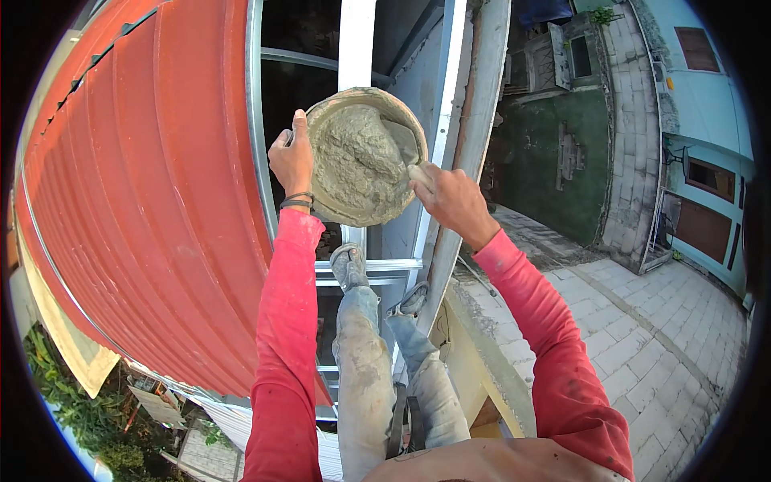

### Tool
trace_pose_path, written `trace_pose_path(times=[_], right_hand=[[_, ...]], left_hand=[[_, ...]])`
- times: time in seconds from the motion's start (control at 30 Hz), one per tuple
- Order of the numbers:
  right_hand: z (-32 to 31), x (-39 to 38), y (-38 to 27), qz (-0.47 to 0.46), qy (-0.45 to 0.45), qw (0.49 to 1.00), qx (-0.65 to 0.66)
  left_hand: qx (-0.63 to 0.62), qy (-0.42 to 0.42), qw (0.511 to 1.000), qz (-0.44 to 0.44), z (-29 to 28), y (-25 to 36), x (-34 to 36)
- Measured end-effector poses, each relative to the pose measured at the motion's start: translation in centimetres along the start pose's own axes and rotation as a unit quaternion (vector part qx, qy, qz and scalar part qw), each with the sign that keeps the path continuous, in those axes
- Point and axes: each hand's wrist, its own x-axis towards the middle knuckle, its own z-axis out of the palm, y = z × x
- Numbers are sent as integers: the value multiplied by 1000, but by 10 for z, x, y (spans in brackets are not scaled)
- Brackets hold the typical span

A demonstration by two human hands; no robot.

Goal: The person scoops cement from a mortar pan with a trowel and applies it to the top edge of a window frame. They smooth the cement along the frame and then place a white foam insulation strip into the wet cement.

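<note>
A round, mortar-caked basin (pixel 320 205) is held out in front of me, with wet grey mortar (pixel 360 161) heaped inside. Its left rim is in the grip of my left hand (pixel 292 161), thumb pointing up. At the right rim, my right hand (pixel 456 199) is closed around what looks like the handle of a trowel. The trowel's mortar-coated blade (pixel 401 143) lies on the mortar; the handle is mostly hidden by my fingers.
My shoes (pixel 348 267) are up high on metal framing (pixel 377 266). Red corrugated roofing (pixel 161 185) curves along the left. A concrete wall edge (pixel 480 104) runs to the right, with a drop to a paved yard (pixel 634 337) and a light-blue building (pixel 707 104).
</note>
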Motion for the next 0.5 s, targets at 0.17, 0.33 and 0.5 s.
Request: trace_pose_path(times=[0.17, 0.33, 0.5], right_hand=[[16, -17, 20, 203, -188, 882, 380], [17, -54, 9, 246, -144, 835, 470], [-24, -71, -1, 263, -108, 813, 509]], left_hand=[[-19, -1, 1000, 0, 0, -7, 5], [-13, -12, 1000, -7, 1, -12, 10], [-22, -59, 998, -22, -3, -6, 14]])
